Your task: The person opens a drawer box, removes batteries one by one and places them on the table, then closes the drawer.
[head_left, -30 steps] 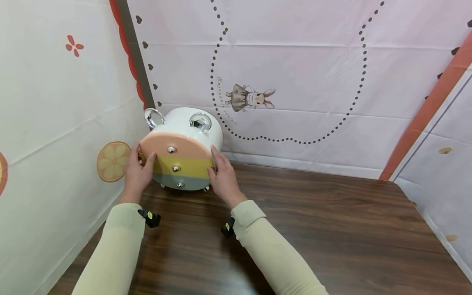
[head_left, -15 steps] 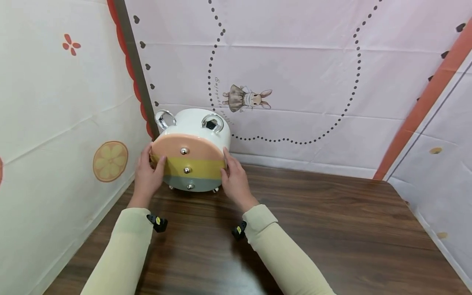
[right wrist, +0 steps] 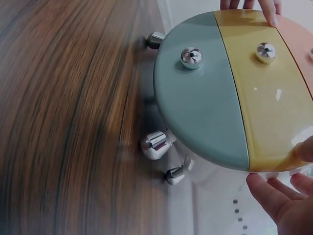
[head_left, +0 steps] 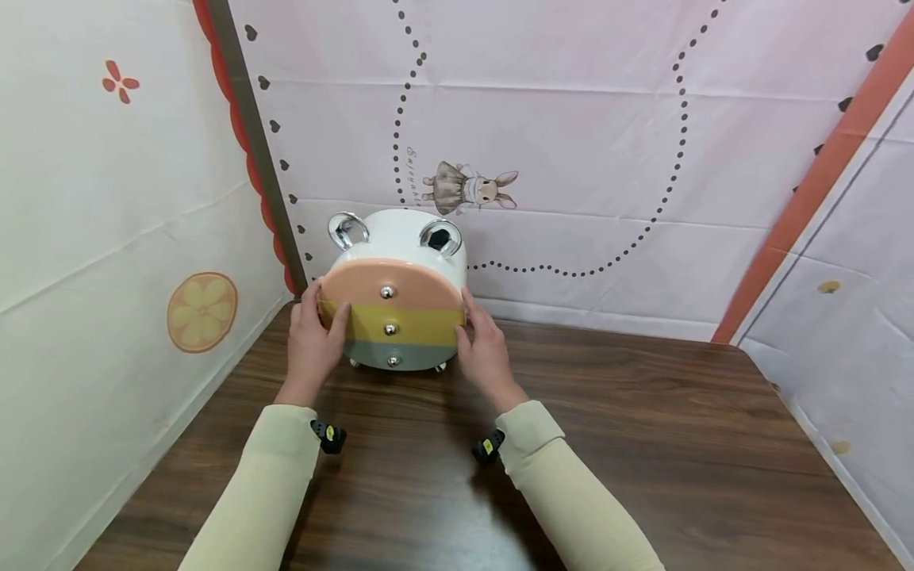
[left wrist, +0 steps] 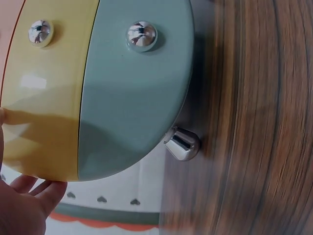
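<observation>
A rounded white drawer box [head_left: 390, 275] stands upright close to the back wall. Its oval front has a pink, a yellow and a teal drawer, each with a silver knob. Two silver rings rise from the top, and small metal feet [left wrist: 182, 144] show right at the table. My left hand [head_left: 314, 345] grips its left side, thumb on the front edge of the yellow drawer and fingers round the side. On the opposite side, my right hand [head_left: 487, 349] holds it in the same way, thumb [right wrist: 305, 149] on the yellow front. The box's back is hidden.
The dark wood table [head_left: 643, 444] extends to the right. A pink printed cloth wall [head_left: 571, 159] runs along the back, a white one [head_left: 143, 198] along the left, and another [head_left: 842, 317] on the right.
Both hands have moved the drawer box to the right, away from the left wall, and its front has turned to face me more squarely. The grip looks the same. The head view has shifted slightly.
</observation>
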Demonstrator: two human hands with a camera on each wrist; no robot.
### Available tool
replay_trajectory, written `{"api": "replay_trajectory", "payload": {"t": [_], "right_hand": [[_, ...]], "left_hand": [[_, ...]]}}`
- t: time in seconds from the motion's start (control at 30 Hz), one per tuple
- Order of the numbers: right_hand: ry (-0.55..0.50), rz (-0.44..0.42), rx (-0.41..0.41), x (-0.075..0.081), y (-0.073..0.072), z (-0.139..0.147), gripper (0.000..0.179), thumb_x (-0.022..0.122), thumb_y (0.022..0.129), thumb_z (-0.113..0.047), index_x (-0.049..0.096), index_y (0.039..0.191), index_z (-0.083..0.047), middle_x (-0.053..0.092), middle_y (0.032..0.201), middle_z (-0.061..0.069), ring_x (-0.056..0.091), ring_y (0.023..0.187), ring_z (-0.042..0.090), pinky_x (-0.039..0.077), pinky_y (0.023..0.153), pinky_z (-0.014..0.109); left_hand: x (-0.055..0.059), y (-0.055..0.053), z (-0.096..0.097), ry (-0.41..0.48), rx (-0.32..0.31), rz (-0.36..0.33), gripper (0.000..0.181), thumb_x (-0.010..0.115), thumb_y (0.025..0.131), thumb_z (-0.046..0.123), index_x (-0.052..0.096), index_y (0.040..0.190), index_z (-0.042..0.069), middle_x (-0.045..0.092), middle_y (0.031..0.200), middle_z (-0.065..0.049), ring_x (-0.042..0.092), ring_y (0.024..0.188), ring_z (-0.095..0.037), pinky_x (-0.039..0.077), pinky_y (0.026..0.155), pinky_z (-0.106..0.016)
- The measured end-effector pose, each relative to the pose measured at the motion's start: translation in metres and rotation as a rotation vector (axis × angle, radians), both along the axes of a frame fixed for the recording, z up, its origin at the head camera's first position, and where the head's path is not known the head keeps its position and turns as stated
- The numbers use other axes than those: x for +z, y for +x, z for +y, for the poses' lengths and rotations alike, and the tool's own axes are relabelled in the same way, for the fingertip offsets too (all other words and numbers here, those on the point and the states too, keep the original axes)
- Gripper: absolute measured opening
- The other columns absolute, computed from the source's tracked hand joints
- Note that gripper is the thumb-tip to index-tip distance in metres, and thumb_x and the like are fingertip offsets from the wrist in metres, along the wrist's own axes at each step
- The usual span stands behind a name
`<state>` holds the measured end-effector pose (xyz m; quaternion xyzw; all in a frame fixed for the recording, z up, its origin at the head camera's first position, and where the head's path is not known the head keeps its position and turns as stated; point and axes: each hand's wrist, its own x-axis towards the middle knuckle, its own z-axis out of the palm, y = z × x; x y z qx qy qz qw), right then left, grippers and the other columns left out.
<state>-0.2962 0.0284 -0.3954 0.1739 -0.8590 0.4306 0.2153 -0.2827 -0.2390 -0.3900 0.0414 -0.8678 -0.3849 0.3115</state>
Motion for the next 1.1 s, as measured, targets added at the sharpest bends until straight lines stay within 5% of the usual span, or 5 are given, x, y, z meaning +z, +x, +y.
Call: {"api": "replay_trajectory", "payload": {"t": [0.63, 1.1], "right_hand": [[-0.091, -0.020, -0.051, -0.004, 0.003, 0.056, 0.064, 0.054, 0.097, -0.011, 0.029, 0.152, -0.034, 0.047, 0.148, 0.004, 0.062, 0.116, 0.026, 0.055, 0.086, 0.038], [-0.183, -0.051, -0.159, -0.010, 0.011, 0.093, 0.059, 0.055, 0.097, -0.013, 0.036, 0.149, -0.037, 0.052, 0.144, 0.006, 0.061, 0.118, 0.027, 0.054, 0.087, 0.041]], "left_hand": [[-0.009, -0.006, 0.053, -0.040, -0.074, -0.019, 0.067, 0.050, 0.095, 0.051, 0.023, 0.152, 0.029, 0.044, 0.118, -0.024, 0.051, 0.094, -0.040, 0.044, 0.080, -0.057], [-0.015, -0.009, 0.093, -0.025, -0.171, -0.038, 0.069, 0.054, 0.094, 0.047, 0.020, 0.153, 0.033, 0.044, 0.117, -0.022, 0.052, 0.097, -0.037, 0.047, 0.082, -0.054]]}}
